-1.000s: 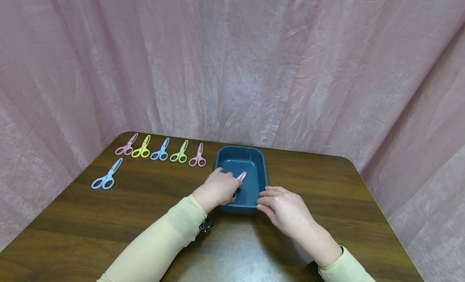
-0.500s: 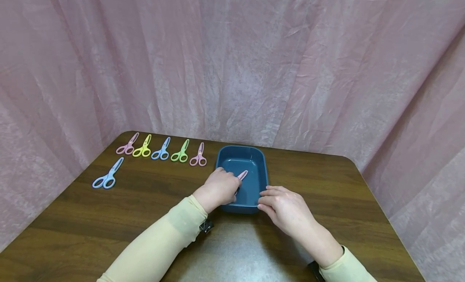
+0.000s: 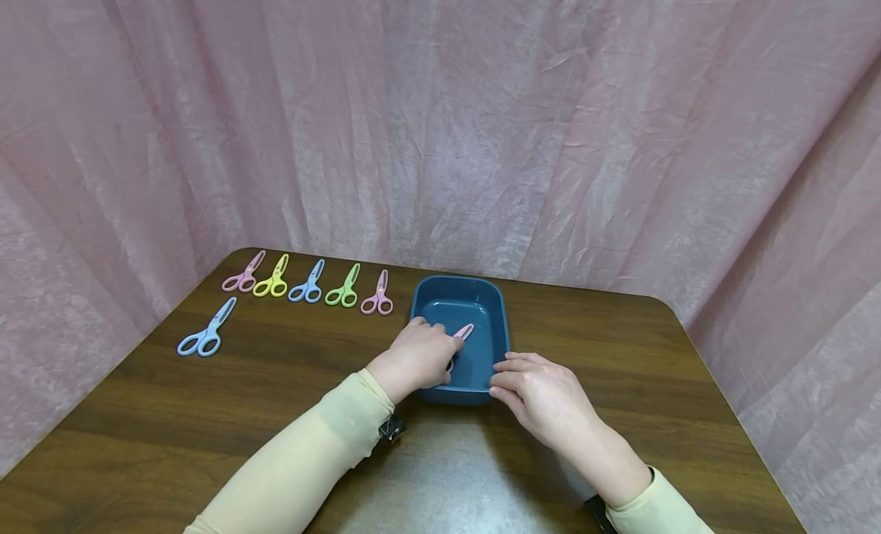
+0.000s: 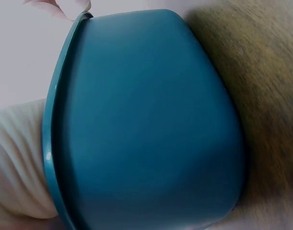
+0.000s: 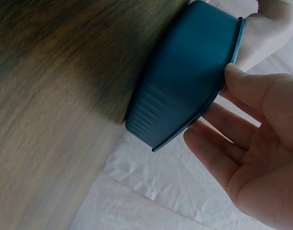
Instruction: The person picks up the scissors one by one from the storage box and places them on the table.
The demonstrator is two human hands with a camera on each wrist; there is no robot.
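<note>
A blue plastic bin (image 3: 450, 396) stands on the table in front of the person, in the head view. My left hand (image 3: 418, 353) reaches over its left side and holds a pair of pink scissors (image 3: 465, 332) low inside. The blade end points away to the right; the palm and fingers cover most of the rest. In the left wrist view the bin's outer wall (image 4: 151, 115) hides that hand's fingers. My right hand (image 3: 540, 392) grips the bin's near right rim. The right wrist view shows its thumb (image 5: 240, 84) on the rim and fingers reaching over it.
To the left, several child's scissors lie in a back row: pink (image 3: 244, 276), yellow (image 3: 274, 280), blue (image 3: 309, 286), green (image 3: 345, 289) and pink (image 3: 378, 297). Light blue scissors (image 3: 206, 334) lie nearer the front left. Pink curtains (image 3: 475, 128) hang behind the wooden table (image 3: 619, 343).
The pink scissors in my left hand have shifted slightly right inside the bin. My right hand keeps its hold on the rim. The whole head view has drifted a little.
</note>
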